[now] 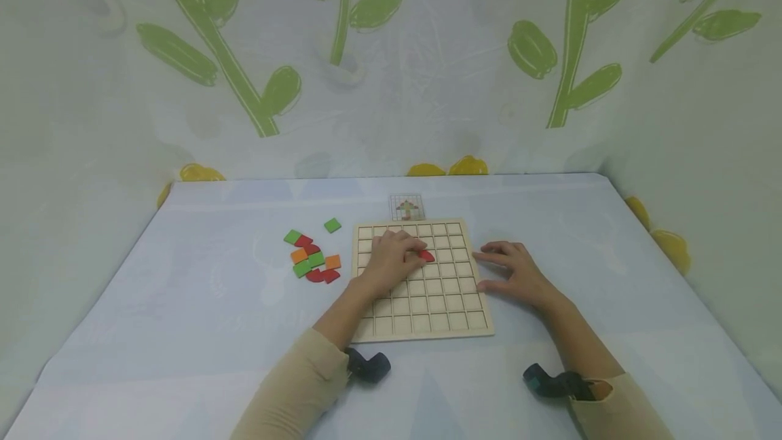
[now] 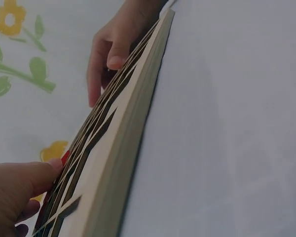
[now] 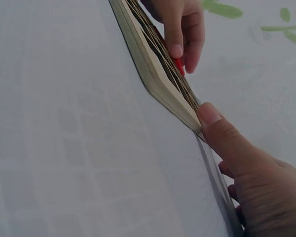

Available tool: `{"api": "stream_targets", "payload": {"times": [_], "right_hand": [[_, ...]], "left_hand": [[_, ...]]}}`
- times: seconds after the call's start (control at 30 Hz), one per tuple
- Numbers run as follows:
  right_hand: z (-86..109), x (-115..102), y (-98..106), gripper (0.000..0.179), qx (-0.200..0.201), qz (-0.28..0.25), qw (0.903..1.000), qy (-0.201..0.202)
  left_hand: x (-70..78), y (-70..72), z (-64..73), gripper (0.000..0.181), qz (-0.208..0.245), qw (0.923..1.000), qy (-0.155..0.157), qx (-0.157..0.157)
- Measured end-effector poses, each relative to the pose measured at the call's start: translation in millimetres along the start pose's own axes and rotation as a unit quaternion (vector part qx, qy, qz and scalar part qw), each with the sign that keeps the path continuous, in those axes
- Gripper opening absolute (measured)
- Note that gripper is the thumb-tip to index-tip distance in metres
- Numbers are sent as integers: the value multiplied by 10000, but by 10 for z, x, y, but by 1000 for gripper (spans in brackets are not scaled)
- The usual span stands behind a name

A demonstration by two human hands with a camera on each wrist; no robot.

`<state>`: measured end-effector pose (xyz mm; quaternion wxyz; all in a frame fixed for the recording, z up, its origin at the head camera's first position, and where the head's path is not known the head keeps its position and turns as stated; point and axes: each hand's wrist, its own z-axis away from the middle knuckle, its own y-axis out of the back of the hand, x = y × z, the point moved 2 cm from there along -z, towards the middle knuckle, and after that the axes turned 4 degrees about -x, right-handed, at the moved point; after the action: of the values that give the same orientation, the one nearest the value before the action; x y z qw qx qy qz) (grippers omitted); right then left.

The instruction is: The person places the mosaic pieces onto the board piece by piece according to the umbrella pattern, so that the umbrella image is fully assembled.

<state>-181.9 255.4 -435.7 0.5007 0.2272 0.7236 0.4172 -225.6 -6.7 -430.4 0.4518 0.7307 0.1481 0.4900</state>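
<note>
A pale wooden board [image 1: 421, 304] with a grid of square recesses lies on the table. Over its upper middle, my left hand [image 1: 391, 260] pinches a red quarter-round tile [image 1: 426, 257] between thumb and fingers, low over the cells. The same red tile [image 3: 179, 66] shows beside the left thumb in the right wrist view. My right hand [image 1: 516, 273] rests at the board's right side, fingers loosely extended and holding nothing. Its thumb [image 3: 210, 118] lies against the board's edge.
Left of the board lie several loose tiles: green squares [image 1: 302, 268], orange squares [image 1: 332, 261] and red rounded ones [image 1: 330, 276]. One green square [image 1: 332, 225] lies apart from them. A small card with a gridded picture [image 1: 406, 207] sits just beyond the board's far edge.
</note>
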Motion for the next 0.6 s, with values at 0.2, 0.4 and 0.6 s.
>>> {"api": "stream_targets", "payload": {"times": [0.2,0.4,0.6], "right_hand": [[-4,7,-6,58,-22,-27,10000,-39],[-1,2,-6,58,-46,7,10000,-52],[-1,14,-8,59,-32,20,10000,-48]], "left_hand": [[29,-28,-16,27,-189,9998,50,85],[66,-46,-25,25,-220,9994,198,154],[78,-47,-24,23,-70,9996,267,96]]}}
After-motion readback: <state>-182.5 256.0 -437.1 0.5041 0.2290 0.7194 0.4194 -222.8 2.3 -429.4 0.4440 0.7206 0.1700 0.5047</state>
